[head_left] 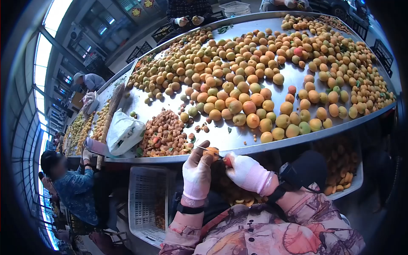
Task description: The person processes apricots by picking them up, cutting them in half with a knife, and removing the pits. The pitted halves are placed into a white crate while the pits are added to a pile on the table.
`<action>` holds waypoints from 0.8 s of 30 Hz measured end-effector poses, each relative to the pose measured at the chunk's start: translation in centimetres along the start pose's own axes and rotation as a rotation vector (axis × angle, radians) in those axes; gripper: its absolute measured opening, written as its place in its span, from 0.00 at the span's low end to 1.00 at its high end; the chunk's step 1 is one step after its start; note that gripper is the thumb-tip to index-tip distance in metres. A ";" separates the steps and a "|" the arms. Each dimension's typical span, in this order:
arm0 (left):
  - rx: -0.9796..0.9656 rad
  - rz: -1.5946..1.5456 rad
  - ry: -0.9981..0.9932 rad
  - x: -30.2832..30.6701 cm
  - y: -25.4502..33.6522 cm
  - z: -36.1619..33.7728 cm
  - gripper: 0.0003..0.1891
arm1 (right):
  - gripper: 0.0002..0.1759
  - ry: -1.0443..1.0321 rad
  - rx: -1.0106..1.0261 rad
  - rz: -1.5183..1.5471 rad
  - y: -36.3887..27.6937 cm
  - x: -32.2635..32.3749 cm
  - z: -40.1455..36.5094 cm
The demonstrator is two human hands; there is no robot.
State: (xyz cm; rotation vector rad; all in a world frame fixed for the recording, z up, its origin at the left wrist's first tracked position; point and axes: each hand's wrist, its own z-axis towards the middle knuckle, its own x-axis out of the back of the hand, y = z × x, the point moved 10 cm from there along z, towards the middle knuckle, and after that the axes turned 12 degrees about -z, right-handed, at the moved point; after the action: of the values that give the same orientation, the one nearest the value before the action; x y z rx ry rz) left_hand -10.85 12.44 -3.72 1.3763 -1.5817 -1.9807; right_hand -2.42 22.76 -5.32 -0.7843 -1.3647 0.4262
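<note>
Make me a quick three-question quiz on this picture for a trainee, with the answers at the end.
1. True or false: in this view, the white plastic bag lies to the left of the brown heap.
2. What is in the fingers of the camera wearer's left hand?
A) a green leaf
B) an orange fruit
C) a glass bottle
3. Which of the wearer's hands grips the knife?

Key:
1. True.
2. B.
3. The right hand.
</note>
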 end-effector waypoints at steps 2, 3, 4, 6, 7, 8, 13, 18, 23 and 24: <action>-0.015 -0.122 0.052 0.7 -1.5 0.0 0.31 | 0.12 0.014 -0.011 0.009 0.2 -0.3 0.0; -0.020 -0.182 0.077 0.9 -2.0 -0.1 0.32 | 0.11 0.025 -0.017 0.012 0.4 -0.6 0.0; 0.078 -0.349 0.085 0.7 -3.2 -0.3 0.35 | 0.11 0.037 -0.023 0.016 0.6 -0.7 0.0; 0.064 -0.338 0.016 -0.3 -2.8 -0.4 0.34 | 0.12 0.007 -0.071 0.002 0.6 -0.2 -0.3; 0.056 -0.333 -0.017 -0.8 -2.5 -0.5 0.33 | 0.12 -0.009 -0.095 -0.005 0.8 -0.2 -0.4; 0.001 -0.145 -0.004 -0.9 -1.9 -0.5 0.29 | 0.12 -0.003 -0.089 -0.007 0.8 -0.3 -0.4; -0.033 -0.087 0.082 0.2 -1.2 0.1 0.32 | 0.10 0.064 -0.044 -0.064 0.0 0.1 -0.5; -0.121 -0.062 0.221 2.6 0.2 0.8 0.37 | 0.10 0.018 -0.066 -0.199 0.0 0.4 -0.5; -0.153 0.209 0.191 3.8 2.0 0.5 0.37 | 0.11 0.143 0.017 0.072 0.6 0.4 -0.5; -0.101 0.277 0.125 3.2 1.5 0.2 0.35 | 0.12 0.131 -0.006 0.293 0.8 0.4 -0.2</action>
State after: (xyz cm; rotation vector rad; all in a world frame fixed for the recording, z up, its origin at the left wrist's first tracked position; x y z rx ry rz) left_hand -13.14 9.81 -4.08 1.1489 -1.5026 -1.7510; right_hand -2.04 23.52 -5.60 -1.0051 -1.1326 0.5887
